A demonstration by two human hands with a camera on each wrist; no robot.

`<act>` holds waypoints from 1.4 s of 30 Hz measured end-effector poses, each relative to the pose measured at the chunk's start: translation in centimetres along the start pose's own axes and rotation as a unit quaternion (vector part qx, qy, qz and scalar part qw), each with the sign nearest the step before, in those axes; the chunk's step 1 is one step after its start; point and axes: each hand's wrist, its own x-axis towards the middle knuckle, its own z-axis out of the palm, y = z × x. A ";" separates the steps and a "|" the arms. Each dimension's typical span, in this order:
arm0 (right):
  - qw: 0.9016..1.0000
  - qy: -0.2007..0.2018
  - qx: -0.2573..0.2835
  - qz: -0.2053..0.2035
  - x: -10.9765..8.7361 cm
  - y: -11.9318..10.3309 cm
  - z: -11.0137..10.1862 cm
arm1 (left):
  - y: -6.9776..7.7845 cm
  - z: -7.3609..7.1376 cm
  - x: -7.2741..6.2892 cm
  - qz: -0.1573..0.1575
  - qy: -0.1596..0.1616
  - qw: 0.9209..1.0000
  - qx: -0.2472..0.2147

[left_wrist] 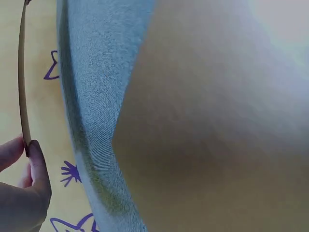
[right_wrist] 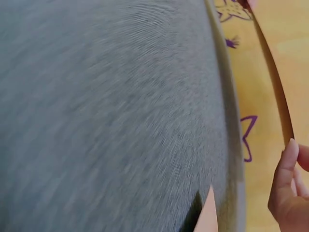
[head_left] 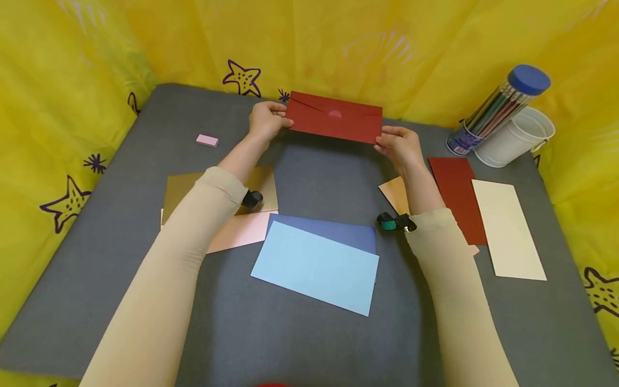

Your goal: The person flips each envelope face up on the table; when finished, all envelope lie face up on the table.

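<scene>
A red envelope (head_left: 333, 126) with a round pinkish seal on its flap is held up above the far side of the table. My left hand (head_left: 266, 122) pinches its left end between thumb and fingers. At the opposite end, my right hand (head_left: 401, 146) pinches the lower right corner. From the left wrist view the envelope (left_wrist: 23, 77) appears nearly edge-on, gripped at its end by the left hand (left_wrist: 24, 193). The right wrist view likewise shows the thin edge of the envelope (right_wrist: 275, 72) in the right hand (right_wrist: 289, 188).
Light blue (head_left: 314, 267) and darker blue (head_left: 329, 227) envelopes overlap in the middle. Brown (head_left: 181, 193) and pink (head_left: 242, 230) ones lie left. On the right are another red envelope (head_left: 454, 193), a cream one (head_left: 510, 231), a pencil tub (head_left: 503, 105) and a white bucket (head_left: 508, 142). A pink eraser-like block (head_left: 207, 141) sits far left.
</scene>
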 end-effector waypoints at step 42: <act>0.996 0.050 -0.035 0.068 2.2 1.4 0.9 | -0.7 0.5 0.5 -0.043 -0.053 0.991 0.117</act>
